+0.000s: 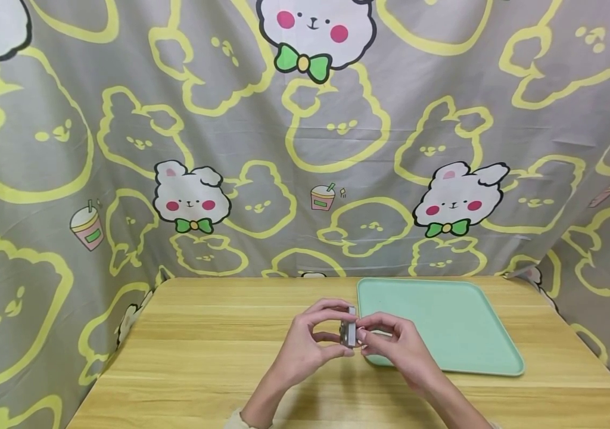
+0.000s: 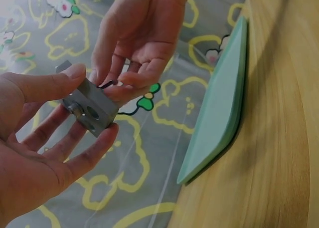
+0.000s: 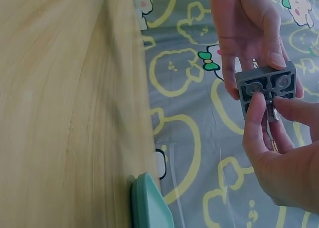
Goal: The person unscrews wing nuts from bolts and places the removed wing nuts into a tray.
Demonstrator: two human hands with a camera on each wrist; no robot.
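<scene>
Over the table in front of me, my left hand [image 1: 305,345] grips a small grey rectangular block [image 2: 94,107] by its edges, thumb on one side and fingers on the other. Round holes and a raised knob show on one face in the left wrist view. Its other face, in the right wrist view, is hollow and ribbed with round recesses. My right hand [image 1: 404,348] reaches that hollow face, thumb and fingers pinching a small metal piece [image 3: 272,112] against its middle. Those fingers partly cover the piece.
A mint-green tray [image 1: 444,322] lies on the wooden table [image 1: 203,357] to the right, its near left corner below my right hand. Behind and at both sides hangs a grey curtain [image 1: 262,137] with yellow outlines and white cartoon animals.
</scene>
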